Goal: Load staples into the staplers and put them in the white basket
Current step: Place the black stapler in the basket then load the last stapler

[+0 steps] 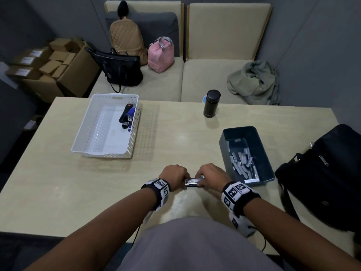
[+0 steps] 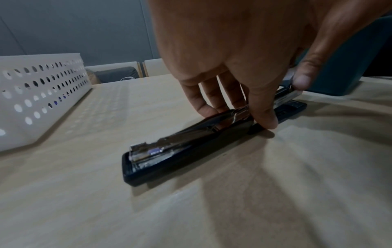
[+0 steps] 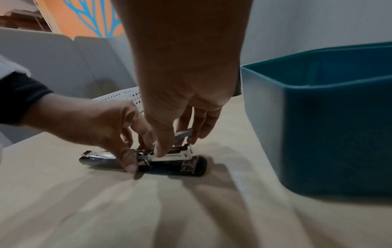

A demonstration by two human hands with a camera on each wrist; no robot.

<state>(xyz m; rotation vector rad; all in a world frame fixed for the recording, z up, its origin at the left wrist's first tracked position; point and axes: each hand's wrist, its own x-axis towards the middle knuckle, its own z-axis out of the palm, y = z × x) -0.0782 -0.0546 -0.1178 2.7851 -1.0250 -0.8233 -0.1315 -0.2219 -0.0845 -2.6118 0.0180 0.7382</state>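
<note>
Left hand pinching the opened stapler at its hinge, right hand pinching a staple strip above its channel, flat on the surface beside the teal bin; likely stiff, slick, light, best clamped across both sides.

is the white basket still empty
No, the white basket already holds staplers lying against its right wall in the head view.
</note>
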